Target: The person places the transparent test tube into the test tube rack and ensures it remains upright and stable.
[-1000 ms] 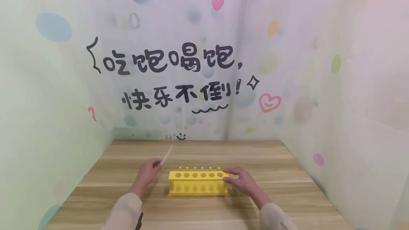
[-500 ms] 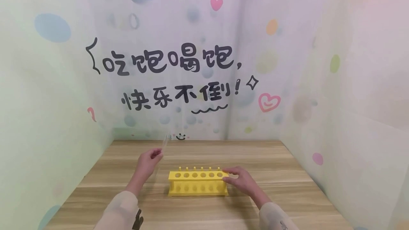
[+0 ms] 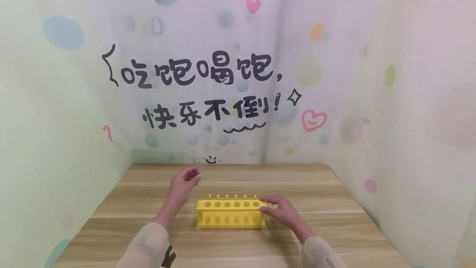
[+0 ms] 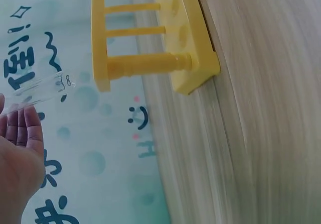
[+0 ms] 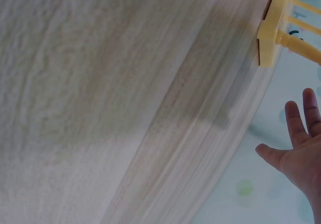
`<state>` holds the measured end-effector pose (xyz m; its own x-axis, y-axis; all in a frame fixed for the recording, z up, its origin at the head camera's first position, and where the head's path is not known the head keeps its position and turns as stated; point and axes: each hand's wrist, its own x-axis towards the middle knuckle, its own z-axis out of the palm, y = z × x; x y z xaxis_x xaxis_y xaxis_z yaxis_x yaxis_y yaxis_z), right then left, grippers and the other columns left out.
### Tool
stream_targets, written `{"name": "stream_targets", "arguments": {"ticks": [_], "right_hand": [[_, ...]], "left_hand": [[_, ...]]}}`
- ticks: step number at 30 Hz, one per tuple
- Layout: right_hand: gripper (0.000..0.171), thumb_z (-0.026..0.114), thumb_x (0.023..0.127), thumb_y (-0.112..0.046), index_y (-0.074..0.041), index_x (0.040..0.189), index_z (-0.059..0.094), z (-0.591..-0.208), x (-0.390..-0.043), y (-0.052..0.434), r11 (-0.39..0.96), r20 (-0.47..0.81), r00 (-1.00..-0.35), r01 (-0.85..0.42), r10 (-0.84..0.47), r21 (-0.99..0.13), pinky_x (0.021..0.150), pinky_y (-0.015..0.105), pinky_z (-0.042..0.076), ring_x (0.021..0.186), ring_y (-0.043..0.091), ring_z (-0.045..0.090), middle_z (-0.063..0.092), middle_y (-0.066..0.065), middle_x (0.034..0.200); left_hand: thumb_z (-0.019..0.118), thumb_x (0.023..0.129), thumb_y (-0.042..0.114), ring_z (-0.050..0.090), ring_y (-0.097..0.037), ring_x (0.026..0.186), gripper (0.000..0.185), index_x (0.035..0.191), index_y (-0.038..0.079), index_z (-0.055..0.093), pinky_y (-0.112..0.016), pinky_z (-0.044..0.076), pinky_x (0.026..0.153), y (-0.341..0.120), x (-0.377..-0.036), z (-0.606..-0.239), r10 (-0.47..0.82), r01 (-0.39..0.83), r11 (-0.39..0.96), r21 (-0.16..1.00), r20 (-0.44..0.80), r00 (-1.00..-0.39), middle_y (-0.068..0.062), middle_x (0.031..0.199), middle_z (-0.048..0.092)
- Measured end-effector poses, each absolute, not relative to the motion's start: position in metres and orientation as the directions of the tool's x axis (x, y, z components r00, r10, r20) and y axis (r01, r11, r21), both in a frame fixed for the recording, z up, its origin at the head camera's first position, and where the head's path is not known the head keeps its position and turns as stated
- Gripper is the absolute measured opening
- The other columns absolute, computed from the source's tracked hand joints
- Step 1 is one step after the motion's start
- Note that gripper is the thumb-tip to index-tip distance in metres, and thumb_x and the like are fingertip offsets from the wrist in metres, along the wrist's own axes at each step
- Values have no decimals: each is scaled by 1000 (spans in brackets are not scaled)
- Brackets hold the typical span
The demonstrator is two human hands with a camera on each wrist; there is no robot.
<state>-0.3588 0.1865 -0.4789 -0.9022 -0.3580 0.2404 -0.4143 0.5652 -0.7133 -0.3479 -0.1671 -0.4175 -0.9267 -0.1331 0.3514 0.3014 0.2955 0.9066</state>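
A yellow test tube rack with a row of round holes stands upright on the table. My left hand, raised left of the rack and a little behind it, pinches a clear test tube between thumb and fingers. In the head view the tube is faint against the wall; its far end points toward the rack's top plate in the left wrist view. At the rack's right end, my right hand holds the top plate between thumb and index finger. Its other fingers are spread out in the right wrist view.
The wood-grain table reaches back to a wall printed with dots, hearts and dark lettering. Side panels close it in on the left and right. A row of short yellow pegs rises along the rack's back.
My left hand has lifted the test tube from a slant and moved slightly up and to the right, bringing it more upright. The right hand and the rack have stayed put.
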Motion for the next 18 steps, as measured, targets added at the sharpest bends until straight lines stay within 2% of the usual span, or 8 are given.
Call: {"name": "stream_targets", "arguments": {"ticks": [4, 18], "right_hand": [[45, 72, 90, -38, -10, 125, 69, -479, -359, 187, 566, 240, -904, -411, -354, -715, 93, 59, 48, 116, 39, 56, 64, 12, 122], [44, 73, 89, -38, -11, 124, 70, -480, -359, 186, 570, 243, -909, -403, -338, -716, 95, 61, 46, 116, 37, 56, 64, 11, 121]], "left_hand": [[70, 93, 12, 63, -21, 96, 29, 119, 2, 65, -24, 56, 80, -158, -345, -418, -119, 328, 299, 896, 376, -919, -10, 106, 67], [71, 91, 6, 63, -20, 96, 24, 113, 2, 62, -26, 56, 83, -150, -334, -441, -86, 290, 281, 915, 325, -942, -6, 99, 66]]}}
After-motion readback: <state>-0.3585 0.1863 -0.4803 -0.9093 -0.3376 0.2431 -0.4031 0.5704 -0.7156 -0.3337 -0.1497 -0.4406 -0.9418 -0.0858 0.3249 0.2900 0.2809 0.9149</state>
